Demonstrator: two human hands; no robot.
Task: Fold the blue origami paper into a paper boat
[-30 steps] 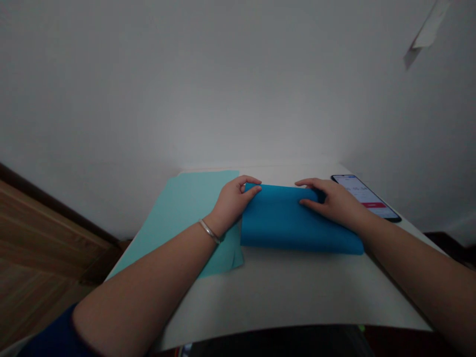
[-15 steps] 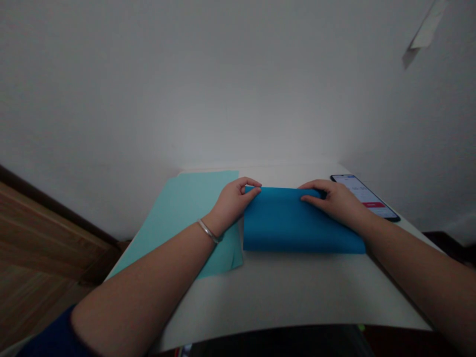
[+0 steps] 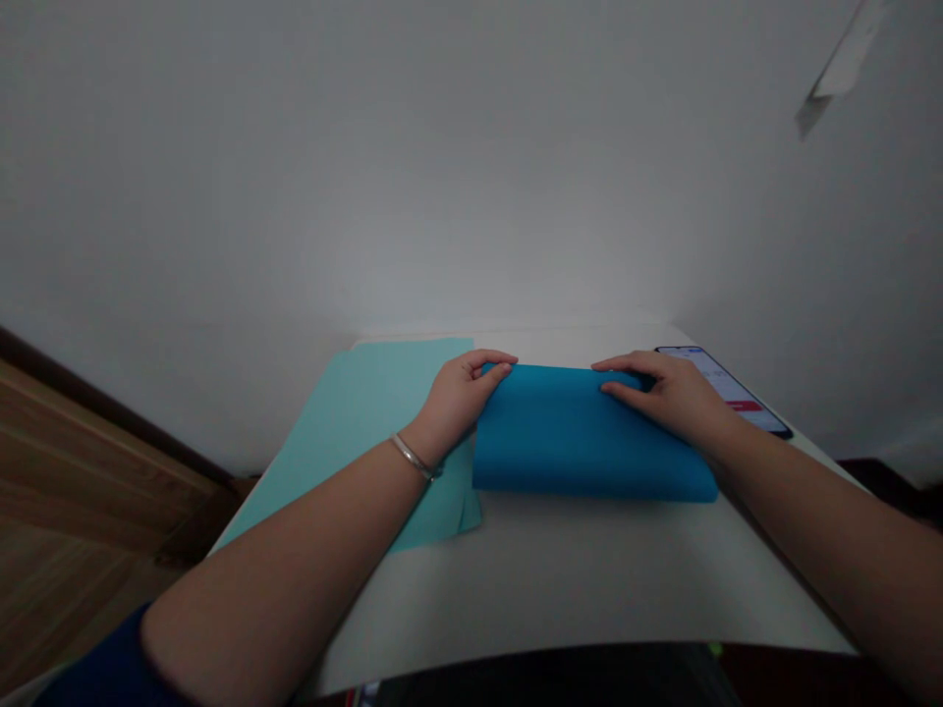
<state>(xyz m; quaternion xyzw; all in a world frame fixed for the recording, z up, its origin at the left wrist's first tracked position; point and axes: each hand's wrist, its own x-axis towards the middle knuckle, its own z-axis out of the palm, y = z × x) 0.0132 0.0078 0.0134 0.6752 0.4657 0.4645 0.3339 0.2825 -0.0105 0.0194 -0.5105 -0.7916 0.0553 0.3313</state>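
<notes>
A sheet of blue paper (image 3: 589, 432) is bent over on itself, its rounded bend facing me. My left hand (image 3: 471, 383) pinches its far left corner between thumb and fingers, and a silver bangle circles that wrist. At the far edge, toward the right, my right hand (image 3: 663, 388) grips the sheet with the thumb on top and the fingers behind. Light teal paper sheets (image 3: 368, 412) lie under and beside my left wrist. The lower layer of the blue paper is hidden.
The white table (image 3: 575, 579) stands against a grey wall (image 3: 471, 177). A phone (image 3: 748, 398) with a lit screen lies at the table's right, partly behind my right hand. A brown wooden panel (image 3: 88, 491) is at the left. A paper strip (image 3: 851, 59) hangs on the wall.
The blue paper has shifted slightly left and away from me, and its near bend looks rounder. Both hands keep their hold on its far edge.
</notes>
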